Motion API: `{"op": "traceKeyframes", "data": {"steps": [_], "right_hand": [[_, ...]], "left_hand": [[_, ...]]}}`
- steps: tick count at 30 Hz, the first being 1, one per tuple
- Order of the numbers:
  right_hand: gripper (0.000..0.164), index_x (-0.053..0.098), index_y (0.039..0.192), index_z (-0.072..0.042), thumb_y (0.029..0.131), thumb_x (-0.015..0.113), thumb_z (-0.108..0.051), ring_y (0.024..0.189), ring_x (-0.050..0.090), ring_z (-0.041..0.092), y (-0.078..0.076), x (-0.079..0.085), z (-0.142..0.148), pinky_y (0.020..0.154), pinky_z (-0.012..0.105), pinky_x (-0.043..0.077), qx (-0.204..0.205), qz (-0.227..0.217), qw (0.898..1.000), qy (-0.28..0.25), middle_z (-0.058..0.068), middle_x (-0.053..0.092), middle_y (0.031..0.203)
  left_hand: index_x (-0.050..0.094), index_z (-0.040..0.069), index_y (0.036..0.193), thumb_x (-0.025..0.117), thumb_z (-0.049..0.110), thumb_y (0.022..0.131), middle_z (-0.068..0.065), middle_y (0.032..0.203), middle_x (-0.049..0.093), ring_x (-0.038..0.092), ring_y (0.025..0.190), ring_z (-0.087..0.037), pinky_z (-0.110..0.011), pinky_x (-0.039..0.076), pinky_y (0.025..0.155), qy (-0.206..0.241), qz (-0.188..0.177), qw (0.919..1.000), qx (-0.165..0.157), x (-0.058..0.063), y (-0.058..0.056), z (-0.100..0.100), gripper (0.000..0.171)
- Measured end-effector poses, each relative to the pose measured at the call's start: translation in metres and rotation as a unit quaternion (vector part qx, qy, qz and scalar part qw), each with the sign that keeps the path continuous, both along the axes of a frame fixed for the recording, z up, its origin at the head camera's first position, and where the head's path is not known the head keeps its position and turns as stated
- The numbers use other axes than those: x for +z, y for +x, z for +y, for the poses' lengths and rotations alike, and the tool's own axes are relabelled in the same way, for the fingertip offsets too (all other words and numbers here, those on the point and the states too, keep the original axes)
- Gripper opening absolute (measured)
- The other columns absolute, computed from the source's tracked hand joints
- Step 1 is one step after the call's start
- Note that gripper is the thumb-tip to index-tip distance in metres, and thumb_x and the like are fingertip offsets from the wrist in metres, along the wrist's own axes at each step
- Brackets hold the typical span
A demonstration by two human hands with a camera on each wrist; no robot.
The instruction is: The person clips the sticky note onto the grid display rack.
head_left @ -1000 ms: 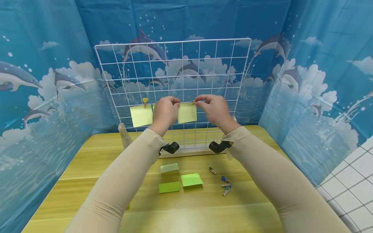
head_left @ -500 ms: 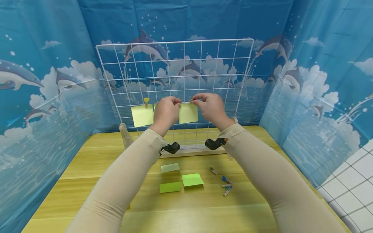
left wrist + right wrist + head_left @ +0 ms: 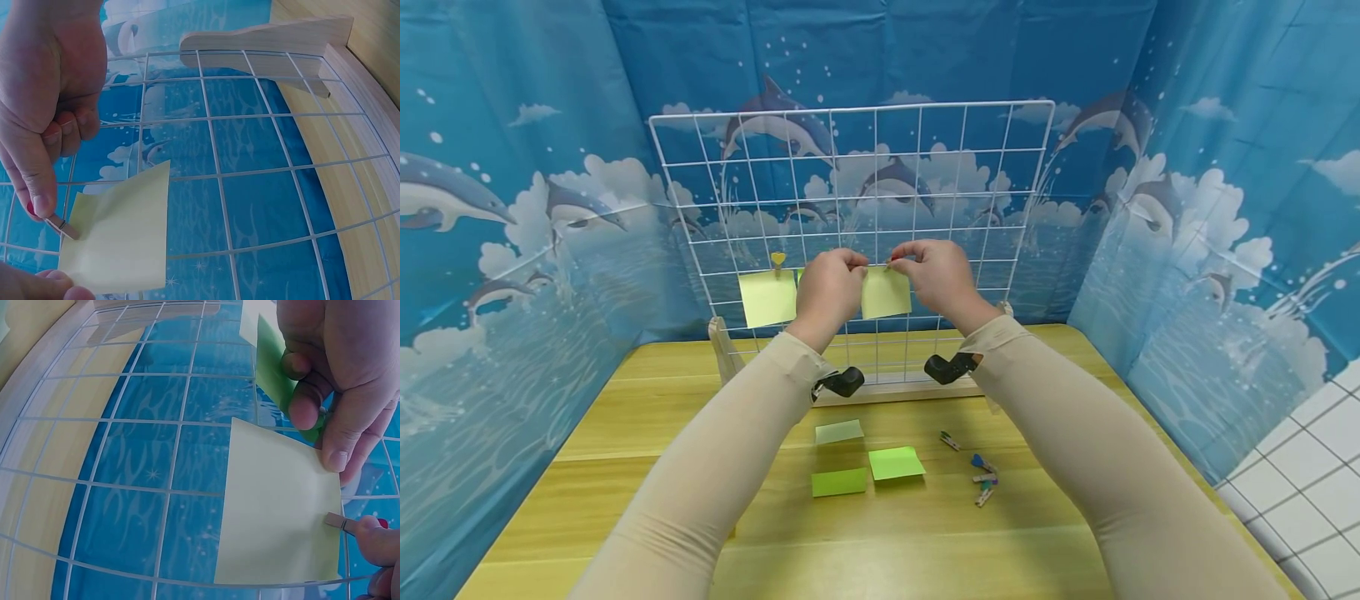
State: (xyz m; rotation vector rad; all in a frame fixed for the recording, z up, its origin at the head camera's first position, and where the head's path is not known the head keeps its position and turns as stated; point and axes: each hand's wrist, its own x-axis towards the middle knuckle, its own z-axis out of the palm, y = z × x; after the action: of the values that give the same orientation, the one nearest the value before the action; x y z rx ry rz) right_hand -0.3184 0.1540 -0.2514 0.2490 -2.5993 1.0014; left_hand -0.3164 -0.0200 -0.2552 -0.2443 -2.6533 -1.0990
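Observation:
A pale yellow sticky note [image 3: 887,295] lies against the white wire grid [image 3: 977,152]. My left hand [image 3: 827,292] pinches its upper left corner between thumb and finger. My right hand [image 3: 942,277] pinches a small wooden clothespin [image 3: 337,520] with a red end. In the right wrist view the clothespin's tip overlaps the note near its top edge, where a grid wire runs. Left of my left hand, another pale yellow note [image 3: 767,300] hangs from a clothespin with a yellow heart [image 3: 778,259]. A green note [image 3: 272,365] hangs between them, mostly behind my left hand in the head view.
On the wooden table [image 3: 647,433] lie a pale green note [image 3: 839,431], a bright green note [image 3: 897,462] and a darker green note [image 3: 838,482]. Several small clothespins [image 3: 983,479] lie to their right. The grid stands on a wooden base [image 3: 910,389], before a blue dolphin curtain [image 3: 925,50].
My right hand has moved slightly left, bringing the clothespin further over the note's top edge. My left hand keeps its pinch on the note's corner.

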Motion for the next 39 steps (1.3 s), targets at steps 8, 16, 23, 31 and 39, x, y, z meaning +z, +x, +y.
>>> {"op": "traceKeyframes", "data": {"steps": [8, 16, 23, 31, 39], "right_hand": [[0.030, 0.076, 0.130, -0.016, 0.110, 0.059, -0.030, 0.048, 0.033, 0.017, 0.0005, 0.0064, -0.0034, 0.049, 0.029, 0.030, -0.001, -0.015, 0.999, 0.031, 0.006, 0.076, 0.126], [0.031, 0.075, 0.131, -0.016, 0.110, 0.058, -0.031, 0.054, 0.037, 0.018, -0.0008, 0.0087, -0.0044, 0.052, 0.030, 0.033, -0.001, -0.013, 0.998, 0.058, 0.006, 0.077, 0.121], [0.037, 0.067, 0.145, -0.020, 0.111, 0.056, -0.032, 0.044, 0.030, 0.015, 0.0007, 0.0059, -0.0054, 0.047, 0.028, 0.030, 0.003, 0.000, 0.996, 0.094, 0.006, 0.067, 0.066], [0.040, 0.062, 0.149, -0.022, 0.111, 0.055, -0.033, 0.043, 0.030, 0.015, 0.0030, 0.0044, -0.0065, 0.046, 0.028, 0.030, 0.004, 0.008, 0.995, 0.102, 0.003, 0.050, 0.053], [0.042, 0.058, 0.153, -0.021, 0.112, 0.053, -0.030, 0.043, 0.030, 0.015, 0.0037, 0.0021, -0.0059, 0.047, 0.028, 0.031, 0.013, 0.012, 0.994, 0.110, 0.003, 0.048, 0.054]], "left_hand": [[0.074, 0.019, 0.132, 0.055, 0.029, 0.112, -0.001, 0.129, 0.074, 0.068, 0.090, -0.019, -0.034, 0.049, 0.065, -0.005, 0.007, 1.0000, -0.003, 0.0002, 0.0007, -0.0004, 0.030], [0.073, 0.019, 0.134, 0.054, 0.030, 0.112, -0.001, 0.131, 0.074, 0.069, 0.090, -0.020, -0.033, 0.049, 0.064, -0.010, 0.005, 0.9999, -0.005, 0.0008, 0.0006, -0.0005, 0.031], [0.073, 0.018, 0.133, 0.054, 0.029, 0.112, -0.002, 0.130, 0.074, 0.070, 0.094, -0.020, -0.035, 0.052, 0.068, -0.013, 0.016, 0.9997, -0.010, -0.0006, 0.0010, -0.0011, 0.031], [0.073, 0.019, 0.134, 0.053, 0.030, 0.112, -0.002, 0.130, 0.074, 0.070, 0.090, -0.019, -0.034, 0.051, 0.067, -0.014, 0.017, 0.9997, -0.010, -0.0016, 0.0010, -0.0015, 0.031], [0.073, 0.018, 0.133, 0.054, 0.030, 0.112, -0.002, 0.129, 0.074, 0.070, 0.090, -0.018, -0.034, 0.053, 0.068, -0.014, 0.018, 0.9997, -0.010, -0.0016, 0.0008, -0.0016, 0.031]]}}
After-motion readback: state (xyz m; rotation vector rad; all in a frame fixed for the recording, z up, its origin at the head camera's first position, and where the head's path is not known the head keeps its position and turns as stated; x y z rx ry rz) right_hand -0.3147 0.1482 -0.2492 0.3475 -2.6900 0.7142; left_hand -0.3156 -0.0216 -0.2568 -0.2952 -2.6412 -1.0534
